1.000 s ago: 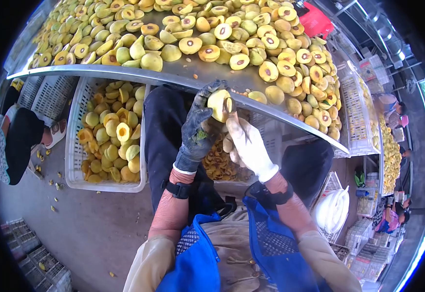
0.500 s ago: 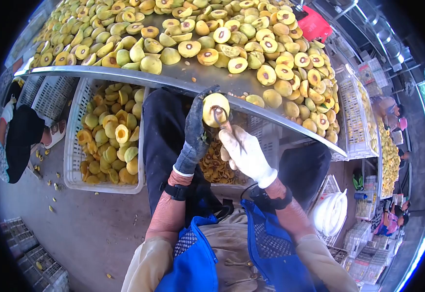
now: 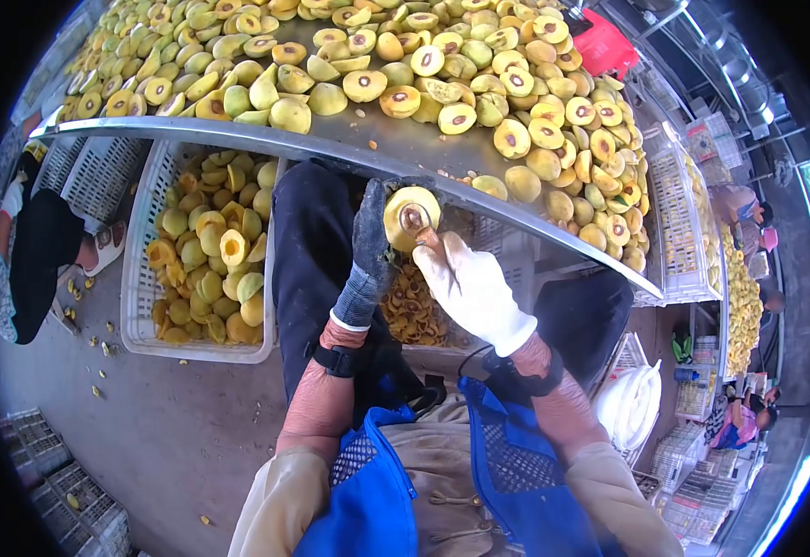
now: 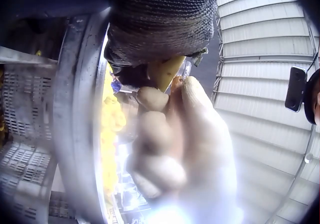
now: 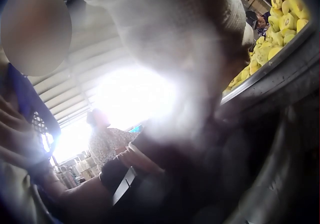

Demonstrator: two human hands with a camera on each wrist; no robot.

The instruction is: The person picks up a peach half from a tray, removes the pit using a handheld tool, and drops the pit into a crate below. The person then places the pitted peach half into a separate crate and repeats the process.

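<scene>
My left hand (image 3: 369,249), in a dark grey glove, holds a yellow peach half (image 3: 399,206) with its cut face turned up and the brown pit area showing at its centre. My right hand (image 3: 472,292), in a white glove, grips a small pitting tool (image 3: 430,242) by its brown handle. The tool's front end is at the pit area, hidden against the fruit. In the left wrist view, a strip of the peach half (image 4: 167,73) shows below the dark glove, with white-gloved fingertips (image 4: 192,86) close to it. Glare and blur cover much of the right wrist view.
A metal table (image 3: 368,147) heaped with peach halves (image 3: 265,56) curves before me. At left stands a white crate (image 3: 136,306) of halves; scraps (image 3: 409,311) lie below my hands. Another person (image 3: 47,246) is at far left. A red object (image 3: 602,45) stands beyond the table.
The peach half has turned from a tilted side view so its cut face shows upward. The tool's curved metal end, visible at the pit half a second ago, is now hidden there.
</scene>
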